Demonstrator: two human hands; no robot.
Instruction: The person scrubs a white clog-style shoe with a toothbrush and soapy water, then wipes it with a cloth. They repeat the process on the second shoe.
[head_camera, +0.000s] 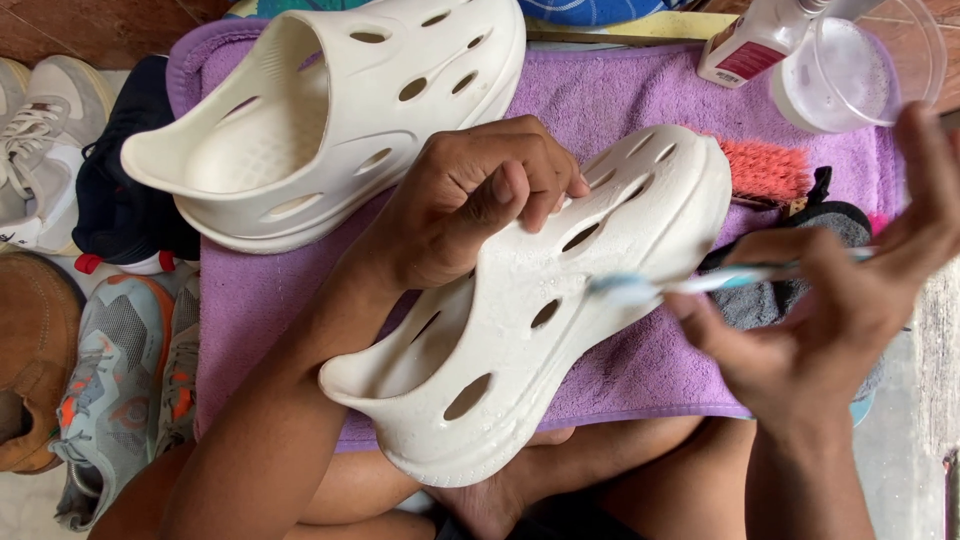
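Note:
My left hand (470, 205) grips a wet cream foam clog (520, 330) with oval holes, fingers curled over its upper edge, holding it tilted above my lap. My right hand (840, 310) holds a toothbrush (700, 283) with a blue and white handle; its bristle end rests against the side of the clog. A second matching clog (330, 110) lies on the purple towel (620, 95) at the upper left.
A clear plastic cup (850, 75) of cloudy liquid and a white bottle (745, 45) stand at the top right. An orange scrub brush (765, 170) and grey cloth (840, 225) lie beside them. Several sneakers (120, 370) sit along the left.

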